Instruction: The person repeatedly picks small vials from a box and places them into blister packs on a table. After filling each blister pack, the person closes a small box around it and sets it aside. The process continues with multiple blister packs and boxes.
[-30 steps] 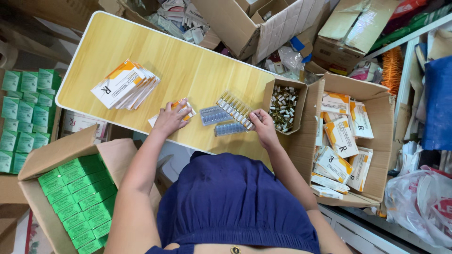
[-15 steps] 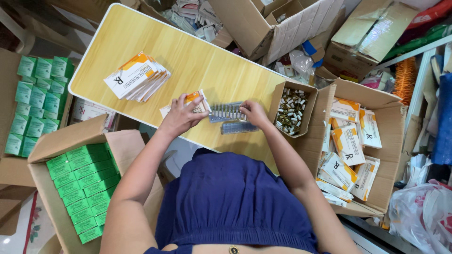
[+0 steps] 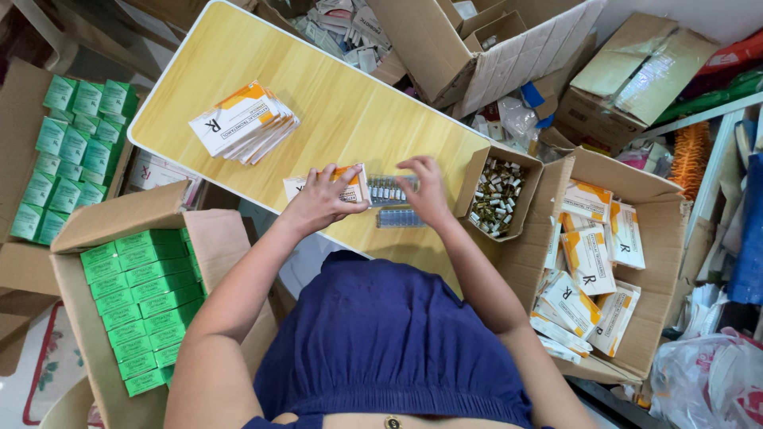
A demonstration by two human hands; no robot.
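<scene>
Two hands work at the near edge of your yellow wooden table [image 3: 238, 87]. Your left hand [image 3: 322, 199] lies over a small white-and-orange carton [image 3: 350, 184], fingers spread and curled down on it, pinning it to the tabletop. Your right hand [image 3: 425, 189] touches a clear tray of small vials [image 3: 387, 189] that lies right against the carton's open end; the fingers bend over the tray's right end, but you cannot tell whether they truly pinch it or only press on it. A second clear tray [image 3: 400, 218] lies loose just in front of the first, nearer your body.

Look at the containers around you. Just right of your right hand, a small open cardboard box [image 3: 477, 171] at the table's edge is full of loose little vials [image 3: 497, 195]. Beside it, a larger cardboard box [image 3: 660, 230] holds a jumble of white-and-orange cartons [image 3: 586, 258], some flat, some on edge. On your left, an open box [image 3: 119, 214] is packed with neat rows of green packets [image 3: 139, 294], and further left more green packets [image 3: 71, 151] fill another box. On the table's far left sits a fanned stack of flat white-and-orange cartons [image 3: 242, 121], well apart from your hands.
</scene>
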